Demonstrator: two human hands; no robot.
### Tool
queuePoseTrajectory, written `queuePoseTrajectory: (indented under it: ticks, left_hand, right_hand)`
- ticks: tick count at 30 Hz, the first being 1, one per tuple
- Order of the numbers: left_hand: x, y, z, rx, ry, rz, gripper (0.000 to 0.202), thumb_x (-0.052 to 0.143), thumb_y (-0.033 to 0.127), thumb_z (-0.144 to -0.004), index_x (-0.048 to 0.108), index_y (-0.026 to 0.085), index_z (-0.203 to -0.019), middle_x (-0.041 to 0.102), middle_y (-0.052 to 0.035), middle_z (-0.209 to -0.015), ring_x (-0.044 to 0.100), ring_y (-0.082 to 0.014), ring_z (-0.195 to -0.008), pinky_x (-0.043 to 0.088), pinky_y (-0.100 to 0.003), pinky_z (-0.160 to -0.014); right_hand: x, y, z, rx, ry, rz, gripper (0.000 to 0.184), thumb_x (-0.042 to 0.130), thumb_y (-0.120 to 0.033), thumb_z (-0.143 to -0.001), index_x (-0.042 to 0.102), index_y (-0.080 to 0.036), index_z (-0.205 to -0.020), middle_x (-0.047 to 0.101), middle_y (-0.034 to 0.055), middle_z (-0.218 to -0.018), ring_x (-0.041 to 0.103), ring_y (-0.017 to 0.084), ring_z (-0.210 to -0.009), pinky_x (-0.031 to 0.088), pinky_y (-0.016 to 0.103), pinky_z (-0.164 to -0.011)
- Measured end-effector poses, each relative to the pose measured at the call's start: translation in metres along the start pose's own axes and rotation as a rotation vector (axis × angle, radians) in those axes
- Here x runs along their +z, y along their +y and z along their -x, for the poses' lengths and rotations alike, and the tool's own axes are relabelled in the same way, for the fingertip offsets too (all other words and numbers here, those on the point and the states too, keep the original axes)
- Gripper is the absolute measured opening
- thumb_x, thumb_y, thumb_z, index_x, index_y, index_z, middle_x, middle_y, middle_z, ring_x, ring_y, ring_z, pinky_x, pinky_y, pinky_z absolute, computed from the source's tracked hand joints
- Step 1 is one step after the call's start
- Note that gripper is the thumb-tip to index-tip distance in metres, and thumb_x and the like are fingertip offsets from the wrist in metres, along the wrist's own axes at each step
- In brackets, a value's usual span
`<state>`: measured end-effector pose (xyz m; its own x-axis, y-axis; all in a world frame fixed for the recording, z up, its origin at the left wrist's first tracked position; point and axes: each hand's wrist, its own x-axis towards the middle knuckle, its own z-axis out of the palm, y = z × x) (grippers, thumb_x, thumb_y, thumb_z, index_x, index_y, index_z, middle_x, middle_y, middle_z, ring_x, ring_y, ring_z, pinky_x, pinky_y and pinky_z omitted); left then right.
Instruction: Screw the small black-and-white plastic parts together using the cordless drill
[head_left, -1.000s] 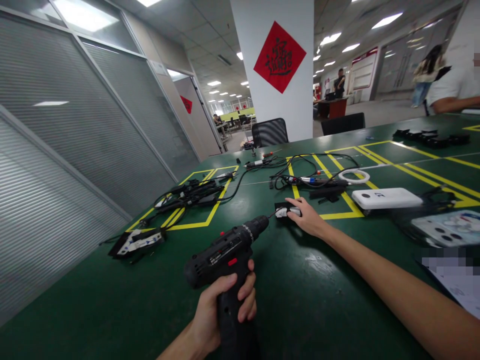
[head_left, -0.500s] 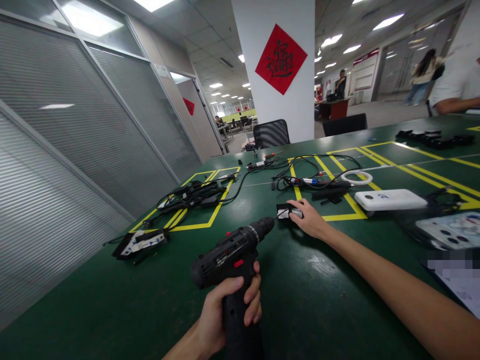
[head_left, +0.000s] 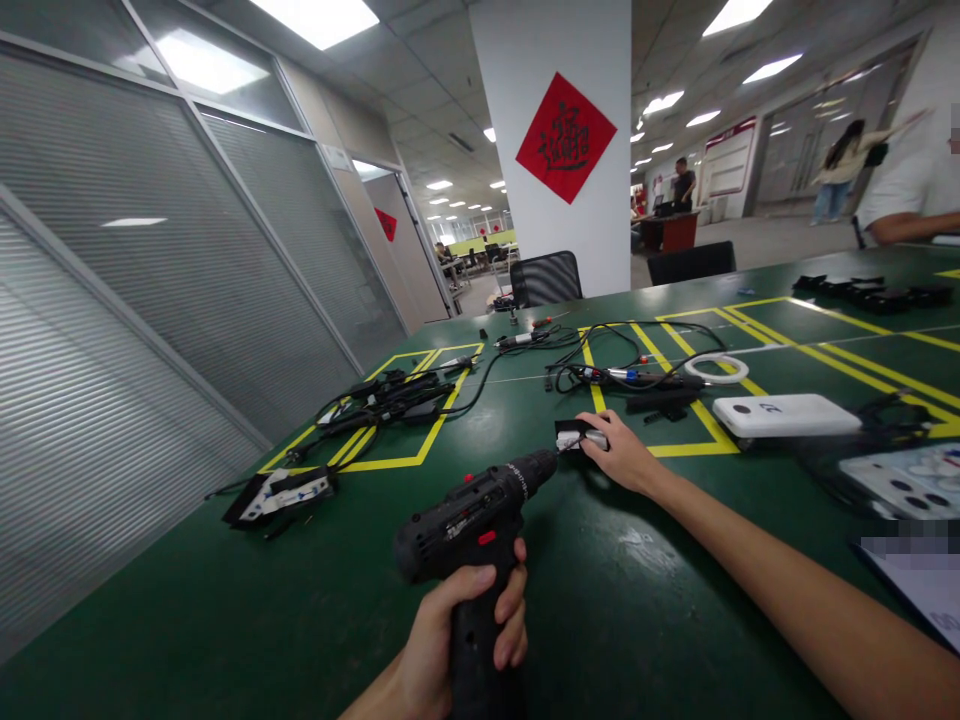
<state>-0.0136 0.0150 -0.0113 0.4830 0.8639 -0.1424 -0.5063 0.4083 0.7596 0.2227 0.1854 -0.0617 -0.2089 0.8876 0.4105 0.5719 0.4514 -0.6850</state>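
My left hand (head_left: 442,630) is wrapped round the handle of a black cordless drill (head_left: 469,525) with red buttons. The drill tilts up and to the right, and the bit at its chuck reaches the small black and silver part (head_left: 568,438). Whether the bit touches that part or stops just short, I cannot tell. From the right, my right hand (head_left: 621,452) grips the part against the green table (head_left: 570,560), with its fingers over the right end, which they partly hide.
Bundled black cables (head_left: 390,400) lie in a yellow-taped area at left, near a black-and-white part (head_left: 281,497). More cables, a pen-like tool (head_left: 622,376), a white ring (head_left: 716,369) and a white power bank (head_left: 784,415) sit beyond and right. A person's arm (head_left: 911,228) rests at the far right.
The camera view has shifted slightly, so the whole table sits a little lower. Both hands keep their grips, and the drill stays close to the small part.
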Motion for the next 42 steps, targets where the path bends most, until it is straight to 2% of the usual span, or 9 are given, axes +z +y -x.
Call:
queuePoseTrajectory:
  ticks: [11,42]
  left_hand:
    - [0.0022,0.0012,-0.0009,0.003,0.007,-0.025,0.026,0.034,0.028,-0.085,0.049,0.014,-0.1,0.04,0.0039,-0.059,0.039,-0.0073,-0.04,0.035,-0.028,-0.05]
    - [0.0042,0.0007,-0.0016,0.021,0.025,-0.044,0.028,0.027,0.024,-0.086,0.048,0.012,-0.101,0.041,0.0027,-0.06,0.041,-0.0081,-0.041,0.036,-0.029,-0.05]
  right_hand:
    - [-0.0003,-0.0018,0.0003,-0.015,0.019,-0.005,0.038,0.051,-0.03,-0.079,0.052,-0.026,-0.117,0.046,0.005,-0.105,0.055,0.016,-0.092,0.041,0.031,-0.09]
    - [-0.0002,-0.0004,0.0005,-0.02,0.014,0.04,0.039,0.049,-0.034,-0.081,0.051,-0.025,-0.119,0.047,0.006,-0.109,0.053,0.018,-0.096,0.039,0.032,-0.092]
